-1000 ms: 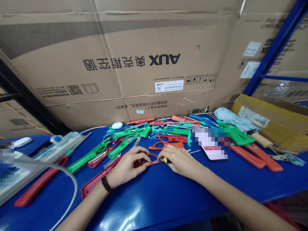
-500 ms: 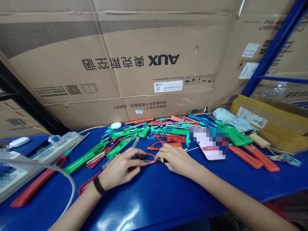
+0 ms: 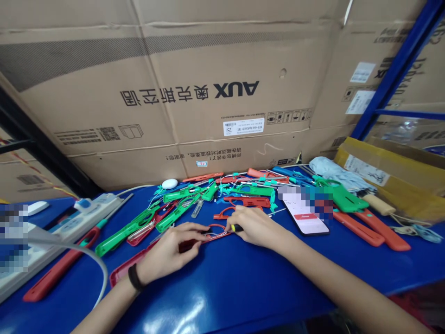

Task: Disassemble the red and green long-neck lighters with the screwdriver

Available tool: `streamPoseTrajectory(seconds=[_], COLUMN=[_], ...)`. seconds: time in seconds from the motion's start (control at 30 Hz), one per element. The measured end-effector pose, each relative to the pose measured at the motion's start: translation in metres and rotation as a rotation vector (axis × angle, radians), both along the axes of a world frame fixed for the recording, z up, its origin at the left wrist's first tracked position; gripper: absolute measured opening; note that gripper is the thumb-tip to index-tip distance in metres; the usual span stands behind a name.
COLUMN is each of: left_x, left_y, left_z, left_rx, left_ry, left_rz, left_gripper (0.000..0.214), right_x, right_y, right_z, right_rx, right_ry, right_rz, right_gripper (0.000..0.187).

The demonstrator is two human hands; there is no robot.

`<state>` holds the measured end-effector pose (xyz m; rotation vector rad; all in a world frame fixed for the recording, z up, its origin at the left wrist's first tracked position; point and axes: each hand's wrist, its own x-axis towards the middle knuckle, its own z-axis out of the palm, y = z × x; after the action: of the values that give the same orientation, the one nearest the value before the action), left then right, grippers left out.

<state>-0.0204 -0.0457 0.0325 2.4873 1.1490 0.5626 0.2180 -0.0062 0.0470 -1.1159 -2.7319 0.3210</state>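
A red lighter casing half (image 3: pixel 216 227) with an open trigger loop lies on the blue tabletop between my hands. My left hand (image 3: pixel 170 250) grips its near part between thumb and fingers, covering much of the casing. Pale wire-like strands show inside the loop. My right hand (image 3: pixel 255 227) is closed at the casing's right end, holding a small tool with a black-and-yellow handle (image 3: pixel 237 228); its working end is hidden by my fingers. Under my left wrist lies a dark red casing piece (image 3: pixel 121 269). Just behind my right hand is an orange casing (image 3: pixel 222 215).
Green lighter casings (image 3: pixel 128 229), red ones and metal tubes crowd the back. A phone (image 3: pixel 306 218) lies right of my hands, near orange-red lighters (image 3: pixel 385 229). Power strips (image 3: pixel 86 213) and a white cable (image 3: pixel 100 264) are left. A cardboard sheet (image 3: pixel 194 55) stands behind.
My left hand has shifted slightly left and down, its fingers now flatter over the red casing. My right hand stays nearly in place with the tool. The view has shifted a little.
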Motion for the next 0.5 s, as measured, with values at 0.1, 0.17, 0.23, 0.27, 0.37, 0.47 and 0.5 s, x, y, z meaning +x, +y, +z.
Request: streamPoseTrajectory(seconds=[0.1, 0.17, 0.23, 0.27, 0.37, 0.47, 0.5], left_x=[0.002, 0.004, 0.006, 0.007, 0.009, 0.011, 0.011], left_y=[0.003, 0.004, 0.005, 0.005, 0.004, 0.005, 0.006], left_z=[-0.004, -0.007, -0.010, -0.010, -0.010, -0.007, -0.006], left_rx=[-0.036, -0.015, 0.000, 0.001, 0.000, 0.007, 0.012], left_ry=[-0.102, -0.098, -0.083, -0.080, -0.098, -0.102, -0.088], left_rz=[0.049, 0.064, 0.075, 0.081, 0.099, 0.111, 0.106], left_gripper=[0.019, 0.017, 0.015, 0.014, 0.012, 0.015, 0.017], right_x=[0.001, 0.001, 0.001, 0.001, 0.001, 0.000, 0.000], right_y=[0.000, 0.000, 0.000, 0.001, 0.002, 0.002, 0.002], right_z=[-0.002, -0.005, -0.007, -0.009, -0.012, -0.014, -0.014], right_rx=[0.011, 0.020, 0.025, 0.025, 0.025, 0.037, 0.042], right_ry=[0.014, 0.016, 0.022, 0.027, 0.046, 0.064, 0.067], right_rz=[0.013, 0.029, 0.040, 0.042, 0.052, 0.074, 0.074], right_gripper=[0.026, 0.027, 0.025, 0.024, 0.025, 0.030, 0.030])
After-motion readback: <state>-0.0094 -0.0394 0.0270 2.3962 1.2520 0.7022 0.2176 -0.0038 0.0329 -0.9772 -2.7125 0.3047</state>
